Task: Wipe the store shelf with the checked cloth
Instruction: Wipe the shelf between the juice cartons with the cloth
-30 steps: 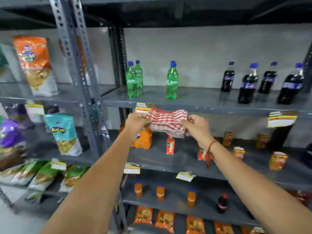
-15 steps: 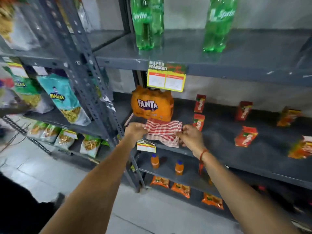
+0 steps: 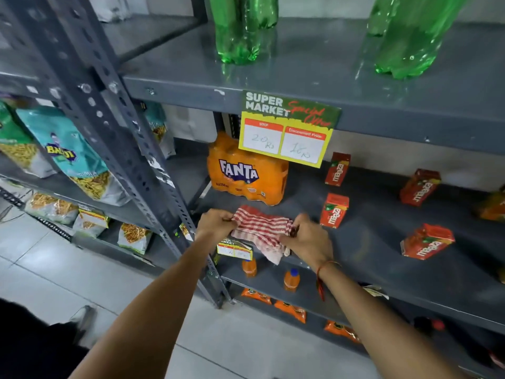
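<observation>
A red-and-white checked cloth (image 3: pixel 259 228) is bunched between both hands at the front left edge of the grey metal shelf (image 3: pixel 369 242). My left hand (image 3: pixel 216 224) pinches its left end. Gripping the right end is my right hand (image 3: pixel 307 242), which wears a red thread on the wrist. Part of the cloth hangs over the shelf's front lip. I cannot tell whether the cloth rests flat on the shelf surface.
An orange Fanta multipack (image 3: pixel 246 170) stands just behind the cloth. Several red Maaza cartons (image 3: pixel 334 210) lie scattered to the right. A price card (image 3: pixel 287 129) hangs from the upper shelf with green bottles (image 3: pixel 237 31). A slotted upright post (image 3: pixel 131 149) stands on the left.
The view has closed in and dropped from the upper shelf to the middle shelf. Both hands carried the cloth down to that shelf's front left edge.
</observation>
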`<state>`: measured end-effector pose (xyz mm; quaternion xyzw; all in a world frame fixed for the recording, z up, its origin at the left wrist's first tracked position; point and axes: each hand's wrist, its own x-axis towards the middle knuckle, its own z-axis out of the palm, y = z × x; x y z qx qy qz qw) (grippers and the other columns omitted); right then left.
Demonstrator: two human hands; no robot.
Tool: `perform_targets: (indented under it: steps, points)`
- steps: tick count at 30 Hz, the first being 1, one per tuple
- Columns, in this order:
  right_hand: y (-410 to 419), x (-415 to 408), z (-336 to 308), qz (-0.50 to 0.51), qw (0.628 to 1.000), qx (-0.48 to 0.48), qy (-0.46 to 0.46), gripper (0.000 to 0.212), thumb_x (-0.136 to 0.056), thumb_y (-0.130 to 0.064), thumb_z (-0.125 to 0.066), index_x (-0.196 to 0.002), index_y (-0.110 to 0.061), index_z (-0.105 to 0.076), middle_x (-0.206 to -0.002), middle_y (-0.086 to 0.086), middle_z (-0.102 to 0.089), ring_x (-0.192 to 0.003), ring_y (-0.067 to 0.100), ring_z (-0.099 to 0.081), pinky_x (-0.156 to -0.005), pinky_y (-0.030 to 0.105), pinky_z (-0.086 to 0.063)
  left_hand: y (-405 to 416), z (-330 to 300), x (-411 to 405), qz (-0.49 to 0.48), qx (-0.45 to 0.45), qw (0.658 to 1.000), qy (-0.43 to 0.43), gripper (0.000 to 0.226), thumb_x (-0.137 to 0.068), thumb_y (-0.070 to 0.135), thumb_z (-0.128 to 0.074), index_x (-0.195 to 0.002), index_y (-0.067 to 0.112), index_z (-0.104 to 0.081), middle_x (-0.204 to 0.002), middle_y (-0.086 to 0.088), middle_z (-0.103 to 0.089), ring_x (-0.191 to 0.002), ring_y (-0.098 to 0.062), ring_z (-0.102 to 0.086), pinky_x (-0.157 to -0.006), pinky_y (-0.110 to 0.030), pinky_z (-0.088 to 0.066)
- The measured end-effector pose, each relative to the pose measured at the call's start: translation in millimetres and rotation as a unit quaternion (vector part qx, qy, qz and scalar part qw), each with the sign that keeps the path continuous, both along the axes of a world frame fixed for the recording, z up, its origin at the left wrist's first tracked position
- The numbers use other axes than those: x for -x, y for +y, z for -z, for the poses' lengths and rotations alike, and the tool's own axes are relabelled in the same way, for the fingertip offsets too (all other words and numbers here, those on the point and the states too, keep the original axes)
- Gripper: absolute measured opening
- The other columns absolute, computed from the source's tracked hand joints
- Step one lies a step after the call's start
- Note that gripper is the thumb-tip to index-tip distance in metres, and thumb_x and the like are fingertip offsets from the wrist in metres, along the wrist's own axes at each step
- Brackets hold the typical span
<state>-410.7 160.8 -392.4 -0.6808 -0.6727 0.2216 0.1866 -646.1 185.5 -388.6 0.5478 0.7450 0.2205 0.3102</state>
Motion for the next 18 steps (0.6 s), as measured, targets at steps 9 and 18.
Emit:
perform_targets:
  steps: [9,18]
  points:
    - [23.0,56.0,-3.5,-0.242,0.951,-0.164,-0.100,0.052,-0.088,-0.048,-0.053,-0.133,-0.022,-0.050,-0.131,0.003,-0.059,-0.119,0.023,-0.055,-0.091,0.038,-0.052,11.9,13.4,15.6,0.038,-0.094,0.983,0.155,0.048,-0.093,0.018,-0.047,-0.141,0.018,-0.040,-0.140,-0.012,-0.051,-0.127,-0.033,-0.048,-0.100,-0.045,-0.045]
    - [40.2,68.9,28.3,-0.281,0.953,-0.074,-0.081,0.065,-0.091,-0.009,-0.052,-0.151,-0.019,-0.030,-0.158,0.003,-0.031,-0.144,0.022,-0.033,-0.113,0.033,-0.033,13.9,48.7,27.3,0.144,-0.081,0.952,0.257,0.058,-0.102,0.033,-0.015,-0.151,0.012,0.007,-0.160,-0.004,0.010,-0.143,-0.012,0.019,-0.115,-0.033,0.013]
